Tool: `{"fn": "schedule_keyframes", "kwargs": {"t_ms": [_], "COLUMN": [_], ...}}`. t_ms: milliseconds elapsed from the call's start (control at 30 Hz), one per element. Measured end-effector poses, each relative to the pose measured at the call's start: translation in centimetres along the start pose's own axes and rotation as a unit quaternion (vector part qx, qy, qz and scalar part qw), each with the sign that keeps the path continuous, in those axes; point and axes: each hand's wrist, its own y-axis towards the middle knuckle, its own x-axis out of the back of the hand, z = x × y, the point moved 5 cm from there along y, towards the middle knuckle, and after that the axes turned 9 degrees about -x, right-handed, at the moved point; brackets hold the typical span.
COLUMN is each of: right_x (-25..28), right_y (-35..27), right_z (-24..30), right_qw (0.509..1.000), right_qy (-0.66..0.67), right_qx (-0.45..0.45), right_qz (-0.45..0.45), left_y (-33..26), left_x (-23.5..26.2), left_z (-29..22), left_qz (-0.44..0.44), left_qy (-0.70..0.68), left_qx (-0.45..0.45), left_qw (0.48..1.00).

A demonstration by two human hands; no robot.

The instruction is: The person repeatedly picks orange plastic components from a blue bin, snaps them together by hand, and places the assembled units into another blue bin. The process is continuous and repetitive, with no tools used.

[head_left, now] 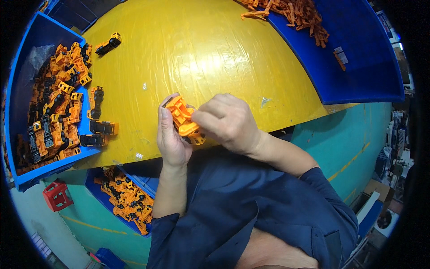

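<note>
- We see a toy truck (180,112) of orange plastic, blocky with rounded ridges, above the yellow table's (206,54) near edge.
- Our left hand (172,139) grips it, thumb laid along its side; our right hand (228,123) has bent fingers against its other side, and we cannot tell whether they pinch anything.
- Its long axis slants, one end toward the table's far left, the other toward us and rightward.
- The table's covering is glossy, wrinkled film.
- Below the table's near edge, leftward, orange toys (127,199) lie heaped; past them a red stool (57,196) stands on green floor (331,143).
- At the table's left, a blue bin (53,167) brims with orange-and-black trucks (58,105).
- At the table's far right, another bin (358,71) holds slim orange parts (298,15).
</note>
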Motion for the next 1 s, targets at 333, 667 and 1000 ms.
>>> {"fn": "schedule_keyframes", "kwargs": {"t_ms": [333,667,1000], "right_x": [-0.2,-0.8,-0.9], "right_y": [-0.4,0.0,-0.2], "right_z": [0.0,-0.4,-0.8], "right_qw": [0.991,0.988,0.976], "right_qy": [0.060,0.061,0.073], "right_qx": [-0.120,-0.118,-0.195], "right_qz": [0.026,0.073,0.070], "left_y": [0.0,0.3,0.1], "left_x": [0.2,-0.1,0.5], "left_z": [-0.3,-0.4,0.2], "left_qz": [0.000,0.029,-0.025], "left_qy": [0.074,0.182,0.127], "left_qx": [-0.041,-0.080,-0.080], "left_qw": [0.996,0.980,0.988]}}
